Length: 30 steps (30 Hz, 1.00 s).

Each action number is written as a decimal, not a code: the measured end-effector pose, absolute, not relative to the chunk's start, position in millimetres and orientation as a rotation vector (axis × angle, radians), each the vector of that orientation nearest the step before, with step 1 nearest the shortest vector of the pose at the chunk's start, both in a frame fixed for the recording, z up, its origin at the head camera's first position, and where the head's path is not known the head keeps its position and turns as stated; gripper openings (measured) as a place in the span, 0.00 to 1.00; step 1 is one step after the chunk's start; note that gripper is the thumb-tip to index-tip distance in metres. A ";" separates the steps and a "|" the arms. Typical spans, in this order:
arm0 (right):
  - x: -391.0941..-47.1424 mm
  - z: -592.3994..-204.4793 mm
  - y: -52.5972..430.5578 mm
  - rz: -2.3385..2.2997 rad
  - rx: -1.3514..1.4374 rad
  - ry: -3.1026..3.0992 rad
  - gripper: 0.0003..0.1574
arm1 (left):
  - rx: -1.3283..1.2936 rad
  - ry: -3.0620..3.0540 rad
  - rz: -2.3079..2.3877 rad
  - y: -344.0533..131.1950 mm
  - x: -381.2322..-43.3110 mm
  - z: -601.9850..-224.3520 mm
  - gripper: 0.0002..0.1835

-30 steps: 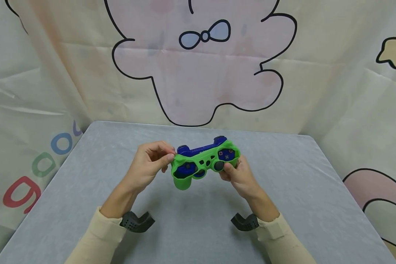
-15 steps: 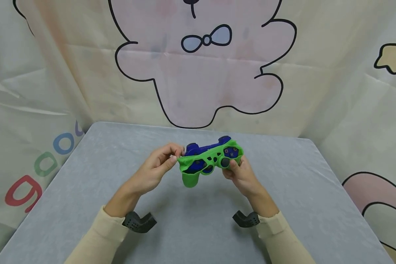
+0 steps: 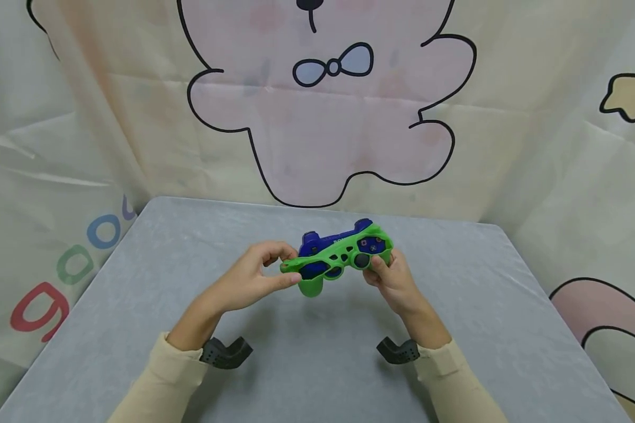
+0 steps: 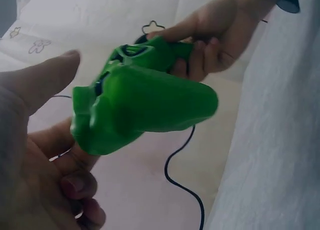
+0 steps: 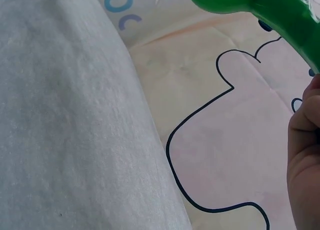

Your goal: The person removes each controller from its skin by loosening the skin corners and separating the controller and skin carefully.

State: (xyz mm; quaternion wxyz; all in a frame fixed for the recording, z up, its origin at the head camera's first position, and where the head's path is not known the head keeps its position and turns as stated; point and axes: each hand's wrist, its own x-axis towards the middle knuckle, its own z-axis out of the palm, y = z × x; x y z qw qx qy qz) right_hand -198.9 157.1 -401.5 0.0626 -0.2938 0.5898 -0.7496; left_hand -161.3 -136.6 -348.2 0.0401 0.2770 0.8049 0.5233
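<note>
A dark blue game controller (image 3: 311,243) with black sticks is partly inside a green silicone cover (image 3: 311,287), held above the table. The cover's left upper edge sits below the controller's blue shoulder, which is exposed. My right hand (image 3: 394,282) grips the right handle, thumb on the front near a stick. At the left end is my left hand (image 3: 256,276), its thumb straight. The left wrist view shows that thumb apart from the cover (image 4: 155,99), with a finger touching behind. In the right wrist view, only part of the right hand (image 5: 307,160) shows.
A grey cloth-covered table (image 3: 317,364) lies under both hands. Behind it hangs a cream curtain (image 3: 148,117) with cartoon drawings. Black wrist mounts (image 3: 226,353) stick out at both cuffs.
My left thumb and fingers have spread from a pinch at the cover's left edge. The controller has shifted slightly right. My right hand keeps its grip.
</note>
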 end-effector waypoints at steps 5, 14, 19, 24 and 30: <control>-196.6 -403.9 159.8 -2.287 -0.883 1.824 0.17 | 0.948 2.462 1.547 -136.9 -163.2 -347.8 0.05; -198.5 -398.9 156.0 -2.383 -0.848 1.906 0.16 | 1.001 2.438 1.642 -127.3 -155.2 -349.5 0.05; -199.4 -394.1 152.7 -2.438 -0.776 1.916 0.17 | 1.032 2.568 1.561 -119.8 -146.7 -347.9 0.07; -198.1 -393.1 153.7 -2.469 -0.720 1.889 0.15 | 1.087 2.645 1.456 -115.0 -141.6 -348.9 0.14; -195.7 -389.1 152.1 -2.483 -0.707 1.898 0.17 | 0.927 2.595 1.753 -114.8 -150.0 -355.8 0.19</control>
